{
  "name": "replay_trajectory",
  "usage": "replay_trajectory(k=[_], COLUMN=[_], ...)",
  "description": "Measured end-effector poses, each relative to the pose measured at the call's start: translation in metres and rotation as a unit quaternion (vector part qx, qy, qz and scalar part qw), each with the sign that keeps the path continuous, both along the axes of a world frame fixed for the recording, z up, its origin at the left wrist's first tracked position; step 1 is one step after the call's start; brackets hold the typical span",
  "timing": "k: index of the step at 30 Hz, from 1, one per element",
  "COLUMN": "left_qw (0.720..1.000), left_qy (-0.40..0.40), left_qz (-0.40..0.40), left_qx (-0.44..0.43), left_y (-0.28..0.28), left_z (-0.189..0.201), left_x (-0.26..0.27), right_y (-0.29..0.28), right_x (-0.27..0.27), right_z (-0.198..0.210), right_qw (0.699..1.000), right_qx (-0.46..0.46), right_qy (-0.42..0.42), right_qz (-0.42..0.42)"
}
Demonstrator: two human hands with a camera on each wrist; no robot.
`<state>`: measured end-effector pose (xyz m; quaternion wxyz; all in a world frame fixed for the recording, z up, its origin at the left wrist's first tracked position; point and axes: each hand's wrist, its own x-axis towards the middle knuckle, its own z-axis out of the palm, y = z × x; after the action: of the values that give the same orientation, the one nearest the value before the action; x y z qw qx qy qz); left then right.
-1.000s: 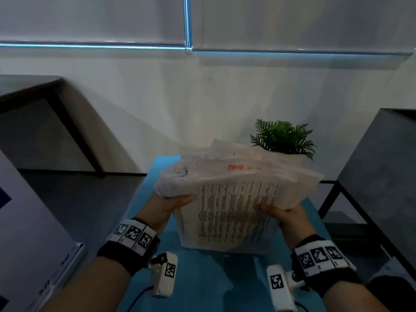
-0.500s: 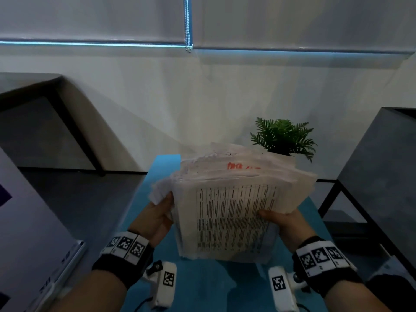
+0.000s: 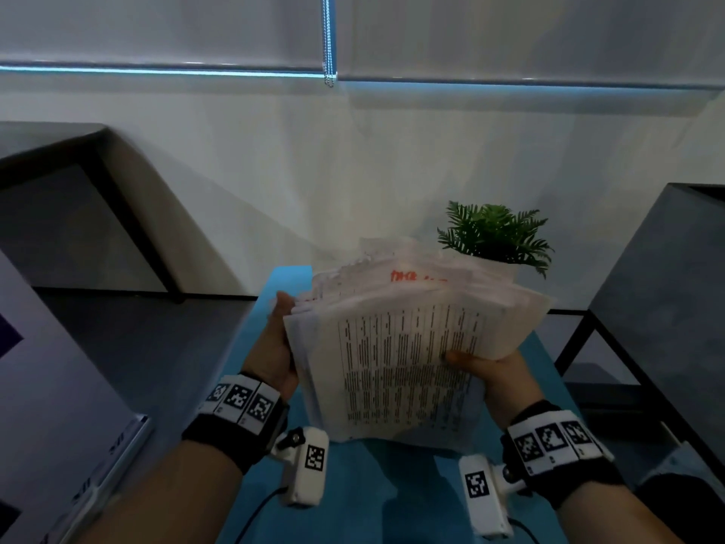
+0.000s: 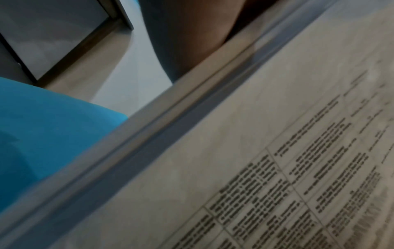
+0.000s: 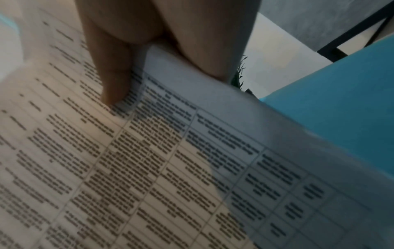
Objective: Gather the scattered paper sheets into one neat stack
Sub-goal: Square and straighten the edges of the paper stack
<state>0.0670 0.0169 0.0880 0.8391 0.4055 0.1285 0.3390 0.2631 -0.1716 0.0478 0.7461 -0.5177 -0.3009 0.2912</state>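
A thick stack of printed paper sheets (image 3: 404,359) stands tilted on its lower edge over the blue table (image 3: 372,496), with uneven top edges and red writing on a rear sheet. My left hand (image 3: 274,343) lies flat against the stack's left side edge with its fingers pointing up. In the left wrist view, the left hand (image 4: 192,38) meets the layered sheet edges (image 4: 170,126). My right hand (image 3: 494,374) grips the right edge. Its thumb (image 5: 110,72) presses on the front sheet (image 5: 149,168), and the other fingers are behind the sheets.
A small green potted plant (image 3: 494,233) stands on the table just behind the stack. Dark metal-framed shelving (image 3: 659,308) stands at the right, and another dark frame (image 3: 98,198) at the left. A white board (image 3: 51,386) leans at the lower left.
My left hand has let go of the stack's front and turned flat against its left edge. The fanned sheets have been pushed rightward into closer alignment, while the right hand keeps its grip.
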Motion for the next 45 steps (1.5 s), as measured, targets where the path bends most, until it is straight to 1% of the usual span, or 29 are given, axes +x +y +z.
replay_trajectory(k=[3, 5, 7, 8, 9, 10, 11, 13, 14, 16, 19, 23, 25, 28, 29, 33, 38, 41, 43, 45], left_qw=[0.999, 0.996, 0.996, 0.995, 0.989, 0.978, 0.967, 0.962, 0.964, 0.976, 0.98, 0.985, 0.986, 0.99, 0.99, 0.985, 0.989, 0.987, 0.983, 0.979], left_qy=[0.017, 0.029, 0.031, 0.048, 0.087, 0.137, 0.175, 0.204, 0.2, 0.163, 0.119, 0.106, 0.095, 0.086, 0.086, 0.118, 0.096, 0.088, 0.125, 0.163], left_qz=[0.025, 0.049, 0.027, -0.011, -0.043, -0.055, -0.058, -0.01, 0.013, 0.011, -0.009, -0.024, -0.041, -0.026, -0.019, -0.011, -0.005, -0.014, -0.027, -0.013], left_qx=[0.031, 0.063, 0.078, 0.087, 0.114, 0.146, 0.173, 0.182, 0.173, 0.141, 0.16, 0.135, 0.128, 0.113, 0.113, 0.126, 0.111, 0.136, 0.131, 0.118], left_y=[-0.004, -0.004, -0.003, -0.002, -0.005, -0.009, -0.012, -0.017, -0.016, -0.008, 0.002, 0.001, -0.002, 0.001, 0.002, 0.0, -0.006, -0.003, -0.003, -0.004], left_z=[0.007, -0.005, -0.019, -0.027, -0.031, -0.034, -0.036, -0.028, -0.023, -0.016, -0.01, -0.014, -0.012, -0.009, -0.01, -0.018, -0.011, -0.012, -0.02, -0.03], left_x=[-0.002, -0.007, -0.02, -0.028, -0.033, -0.035, -0.035, -0.027, -0.023, -0.015, -0.014, -0.014, -0.012, -0.012, -0.013, -0.018, -0.011, -0.015, -0.018, -0.016], right_y=[-0.004, -0.006, -0.008, -0.008, -0.008, -0.007, -0.004, 0.002, 0.004, 0.004, -0.006, -0.007, -0.001, 0.0, -0.002, -0.009, 0.0, -0.007, -0.011, -0.005], right_x=[0.0, 0.0, 0.0, 0.0, 0.001, -0.001, -0.002, -0.004, -0.005, -0.004, 0.004, 0.003, -0.003, -0.004, -0.002, -0.001, -0.005, -0.004, -0.006, -0.009], right_z=[-0.002, -0.01, -0.015, -0.016, -0.017, -0.016, -0.016, -0.014, -0.011, -0.001, 0.002, -0.007, -0.001, 0.015, 0.014, 0.009, 0.018, 0.018, 0.009, 0.001], right_qw=[1.0, 0.999, 0.999, 0.999, 0.999, 0.999, 0.999, 0.999, 1.0, 1.0, 1.0, 0.999, 1.0, 1.0, 1.0, 1.0, 1.0, 1.0, 1.0, 0.998], right_qx=[-0.005, -0.03, -0.048, -0.047, -0.045, -0.046, -0.045, -0.032, -0.028, -0.013, 0.006, -0.033, -0.012, 0.023, 0.023, -0.021, 0.017, 0.014, -0.017, -0.056], right_qy=[-0.01, -0.013, -0.002, 0.003, 0.008, 0.011, 0.009, -0.002, -0.004, -0.005, 0.007, 0.011, 0.006, 0.011, 0.007, -0.002, 0.006, 0.004, 0.005, 0.001], right_qz=[-0.001, 0.004, -0.001, -0.002, 0.0, 0.003, 0.002, -0.004, -0.012, -0.021, -0.013, -0.005, -0.002, -0.003, 0.003, 0.005, -0.022, -0.019, -0.008, -0.016])
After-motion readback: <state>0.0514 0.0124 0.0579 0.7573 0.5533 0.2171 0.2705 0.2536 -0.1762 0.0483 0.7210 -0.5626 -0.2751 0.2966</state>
